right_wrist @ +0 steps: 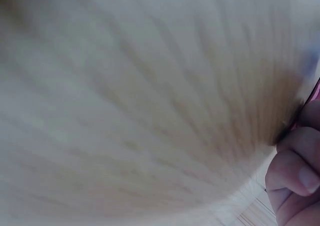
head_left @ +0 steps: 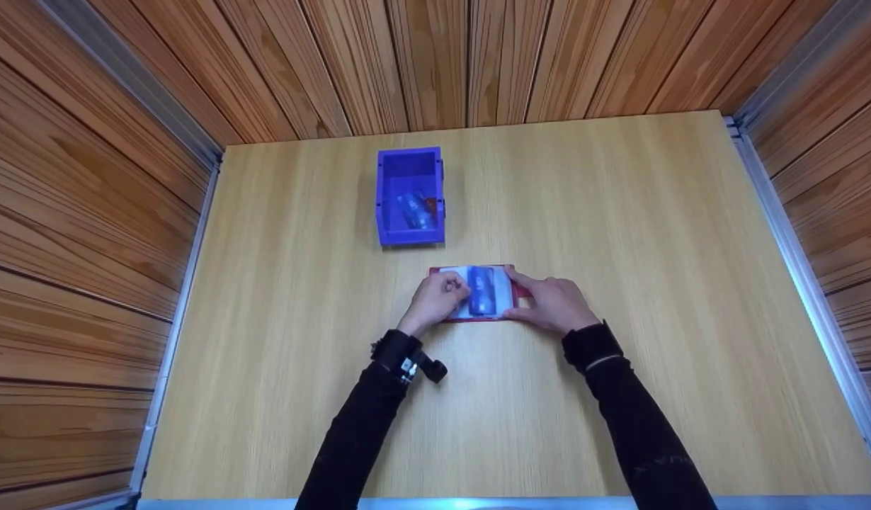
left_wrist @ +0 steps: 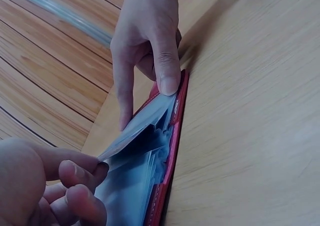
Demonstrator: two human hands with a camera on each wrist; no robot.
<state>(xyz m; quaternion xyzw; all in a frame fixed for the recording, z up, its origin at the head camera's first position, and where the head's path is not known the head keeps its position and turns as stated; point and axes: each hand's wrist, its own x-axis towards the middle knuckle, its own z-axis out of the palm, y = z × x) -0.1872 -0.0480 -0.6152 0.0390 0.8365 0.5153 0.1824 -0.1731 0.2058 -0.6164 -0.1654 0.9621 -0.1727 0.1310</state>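
A red card holder [head_left: 478,320] with clear plastic sleeves lies spread out on the table, a blue sleeve page [head_left: 482,290] showing near its middle. At its left side my left hand [head_left: 435,294] pinches the edge of one sleeve [left_wrist: 127,141] between thumb and finger, lifting it away from those beneath, as the left wrist view shows. My right hand [head_left: 552,301] grips the holder's right end, thumb on the near edge and a finger at the far edge. In the right wrist view only curled fingers [right_wrist: 295,171] and a sliver of the holder appear, much of it blurred.
A blue-purple open bin [head_left: 411,238] stands behind the card holder, slightly to the left. Inside it lie a clear bluish item [head_left: 416,211] and something reddish. Wood-panelled walls [head_left: 435,64] border the table [head_left: 655,283] at the back and both sides.
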